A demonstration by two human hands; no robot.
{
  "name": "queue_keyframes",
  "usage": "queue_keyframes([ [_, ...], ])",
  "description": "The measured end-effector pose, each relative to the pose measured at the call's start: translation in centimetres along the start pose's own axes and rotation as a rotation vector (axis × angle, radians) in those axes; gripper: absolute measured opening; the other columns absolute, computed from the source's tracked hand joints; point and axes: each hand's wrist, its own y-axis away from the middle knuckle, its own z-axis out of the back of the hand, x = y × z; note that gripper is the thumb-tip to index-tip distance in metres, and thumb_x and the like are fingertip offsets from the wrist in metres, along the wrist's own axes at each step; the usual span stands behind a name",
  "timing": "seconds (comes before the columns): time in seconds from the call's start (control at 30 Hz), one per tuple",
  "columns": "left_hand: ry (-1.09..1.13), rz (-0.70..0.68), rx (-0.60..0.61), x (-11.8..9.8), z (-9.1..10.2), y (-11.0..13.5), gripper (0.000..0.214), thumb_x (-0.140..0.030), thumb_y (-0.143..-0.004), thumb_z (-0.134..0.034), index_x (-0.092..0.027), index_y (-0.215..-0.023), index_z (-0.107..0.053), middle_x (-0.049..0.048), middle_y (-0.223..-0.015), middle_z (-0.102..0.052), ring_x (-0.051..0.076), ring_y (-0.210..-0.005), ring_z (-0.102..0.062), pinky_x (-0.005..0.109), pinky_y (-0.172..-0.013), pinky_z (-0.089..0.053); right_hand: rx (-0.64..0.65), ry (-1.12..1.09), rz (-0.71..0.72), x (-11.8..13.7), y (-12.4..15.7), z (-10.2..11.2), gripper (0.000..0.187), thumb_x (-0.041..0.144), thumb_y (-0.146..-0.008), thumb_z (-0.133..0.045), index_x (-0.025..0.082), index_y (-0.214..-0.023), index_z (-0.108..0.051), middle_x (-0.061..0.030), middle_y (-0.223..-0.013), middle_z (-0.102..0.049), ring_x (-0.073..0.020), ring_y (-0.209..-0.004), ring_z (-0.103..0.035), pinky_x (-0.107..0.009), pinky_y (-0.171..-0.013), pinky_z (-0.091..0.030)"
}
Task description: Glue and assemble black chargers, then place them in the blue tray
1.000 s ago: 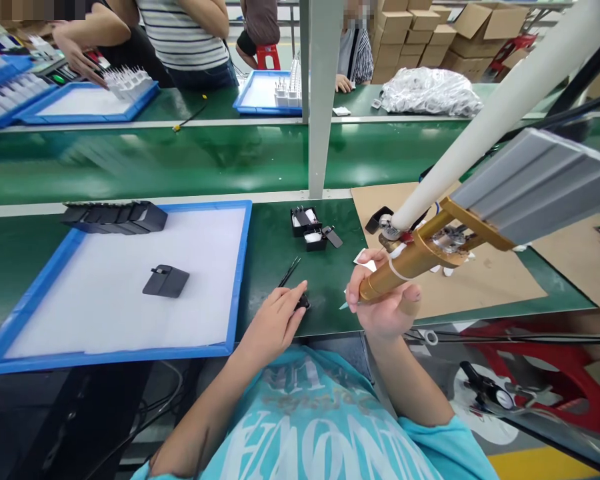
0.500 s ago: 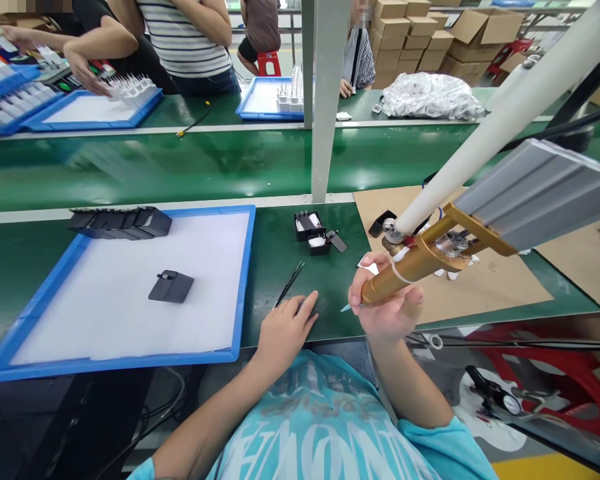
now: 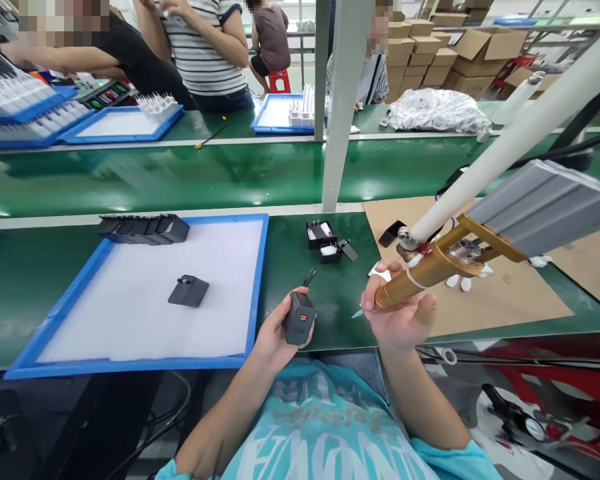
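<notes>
The black adapter is held clear of the green bench, pinched between thumb and fingers of the left hand with its marked face up, seemingly to face the tool beside it. The blue tray lies to the left with a flat black piece in it. The gold-barrelled tool, hung from a white tube that likely bears its weight, is gripped tight by the right hand, and the tweezers lie on the bench just beyond the adapter.
</notes>
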Motion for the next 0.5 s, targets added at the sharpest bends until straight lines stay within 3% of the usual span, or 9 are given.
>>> queue_keyframes([
  [0.2,-0.003,-0.119,-0.017,-1.1,0.8,0.8,0.037,-0.043,-0.081,-0.070,-0.019,-0.109,-0.062,0.0028,-0.076,-0.061,0.013,-0.061,-0.056,0.023,-0.054,-0.045,-0.012,-0.001,0.004,-0.4,-0.4,-0.4,0.046,0.064,-0.085,-0.042,0.025,-0.102,-0.059,-0.0033,-0.100,-0.055,-0.0084,-0.044,-0.052,-0.023,-0.024,-0.036],
  [0.4,-0.232,-0.482,-0.320,-4.2,3.4,2.6,0.040,-0.043,-0.078,-0.074,-0.020,-0.110,-0.065,0.0025,-0.084,-0.064,0.013,-0.072,-0.059,0.020,-0.060,-0.048,-0.024,0.022,-0.005,-0.5,-0.6,-0.6,0.043,0.063,-0.085,-0.042,0.027,-0.100,-0.059,-0.0032,-0.100,-0.054,-0.0079,-0.043,-0.050,-0.023,-0.025,-0.036],
  [0.5,-0.176,-0.508,-0.312,-5.5,4.1,3.3,0.041,-0.046,-0.079,-0.072,-0.019,-0.109,-0.065,0.0029,-0.080,-0.063,0.014,-0.070,-0.059,0.022,-0.059,-0.049,-0.032,0.041,-0.014,-0.4,-0.7,-0.5,0.043,0.065,-0.083,-0.043,0.028,-0.098,-0.060,-0.0026,-0.099,-0.053,-0.0082,-0.043,-0.050,-0.023,-0.026,-0.035],
])
